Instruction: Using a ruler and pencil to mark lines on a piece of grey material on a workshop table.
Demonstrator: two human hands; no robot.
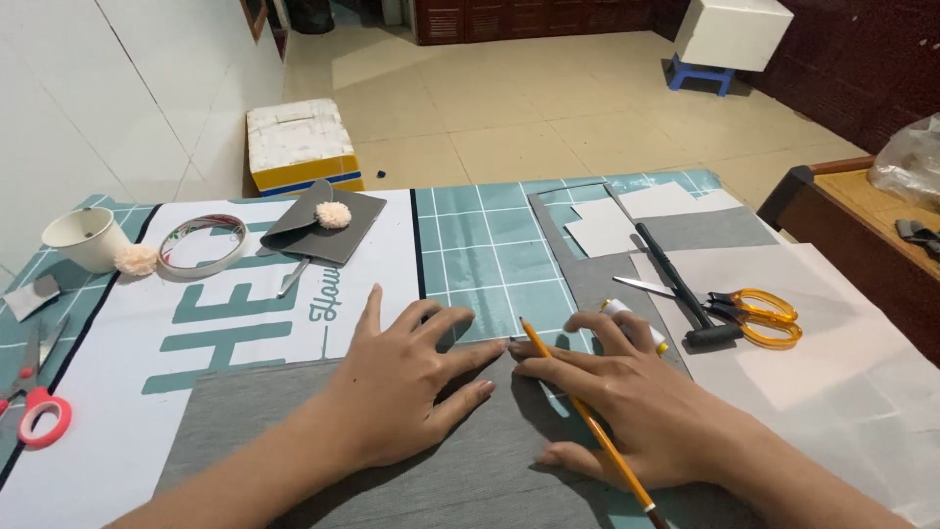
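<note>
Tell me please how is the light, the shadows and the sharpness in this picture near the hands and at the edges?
In the head view, the light is soft and even, with faint shadows under the left hand and right hand on the grey fabric; the hands and pencil look sharp; the white paper is bright, nearly washed out; straight mat edges bend slightly toward the frame borders.

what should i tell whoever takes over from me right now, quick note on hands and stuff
Left hand: flat, fingers spread, pressing the grey fabric down on the cutting mat.
Right hand: flat on the fabric's edge with a yellow pencil tucked between the fingers, tip near the fabric corner.
Nearby: orange scissors and a black tool to the right, red scissors at far left, tape roll and white cup at the back.
Done: fabric laid flat. No pencil marks visible on it; none cut.
</note>
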